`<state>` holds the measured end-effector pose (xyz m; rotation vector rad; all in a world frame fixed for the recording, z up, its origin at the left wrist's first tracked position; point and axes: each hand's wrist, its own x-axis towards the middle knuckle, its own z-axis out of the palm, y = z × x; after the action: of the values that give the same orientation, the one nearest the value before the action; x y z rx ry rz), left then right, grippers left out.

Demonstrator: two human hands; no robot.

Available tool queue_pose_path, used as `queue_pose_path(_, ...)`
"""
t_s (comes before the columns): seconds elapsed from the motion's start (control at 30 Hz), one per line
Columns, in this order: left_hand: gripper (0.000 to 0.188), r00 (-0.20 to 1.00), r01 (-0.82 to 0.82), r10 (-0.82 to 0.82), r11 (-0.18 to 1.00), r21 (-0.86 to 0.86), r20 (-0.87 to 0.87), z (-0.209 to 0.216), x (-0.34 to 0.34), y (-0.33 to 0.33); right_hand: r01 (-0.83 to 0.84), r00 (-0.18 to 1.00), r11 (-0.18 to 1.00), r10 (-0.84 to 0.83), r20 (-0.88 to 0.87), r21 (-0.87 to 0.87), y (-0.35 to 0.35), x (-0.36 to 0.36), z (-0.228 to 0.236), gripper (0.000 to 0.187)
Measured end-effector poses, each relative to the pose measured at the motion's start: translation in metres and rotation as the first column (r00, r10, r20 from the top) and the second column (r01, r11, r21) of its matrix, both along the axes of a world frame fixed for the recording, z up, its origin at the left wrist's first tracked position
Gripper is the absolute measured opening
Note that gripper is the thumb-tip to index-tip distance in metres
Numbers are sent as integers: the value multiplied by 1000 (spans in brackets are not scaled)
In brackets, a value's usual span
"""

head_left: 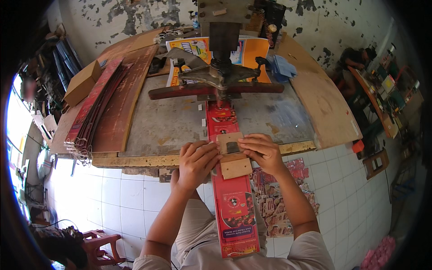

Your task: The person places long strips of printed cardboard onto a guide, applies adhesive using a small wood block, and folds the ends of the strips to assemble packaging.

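Observation:
A long red printed cardboard strip point(234, 198) runs from beneath the metal press head point(220, 74) over the table's front edge towards my lap. Across it lies a tan board piece point(227, 137) with a dark notch; a second tan flap point(237, 168) with small holes sits just nearer to me. My left hand point(196, 163) has its fingers bent against the left side of the tan board piece. On the opposite side, the fingers of my right hand point(262, 152) pinch its right edge. What lies under the tan pieces is hidden.
Bundled red strips point(96, 103) and a cardboard box point(83, 83) occupy the table's left side. Blue plastic sheets point(282, 68) lie behind the press to the right. Printed cut pieces point(283, 198) cover floor below; a red stool point(101, 247) stands lower left. Another person point(355, 63) sits far right.

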<state>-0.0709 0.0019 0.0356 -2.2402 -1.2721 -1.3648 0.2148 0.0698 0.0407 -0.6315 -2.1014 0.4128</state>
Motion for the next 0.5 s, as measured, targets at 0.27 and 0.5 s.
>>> queue_pose_path(0.27,45,988,-106,120,985,-135,101,-5,-19,-22,-90,959,993,67,274,71,-54,2,47,57)
queue_pose_path(0.5,54,979,-123,165,945,-304,119,-1,-15,-23,-53,977,998,57,206,-26,-64,-7,40,44)
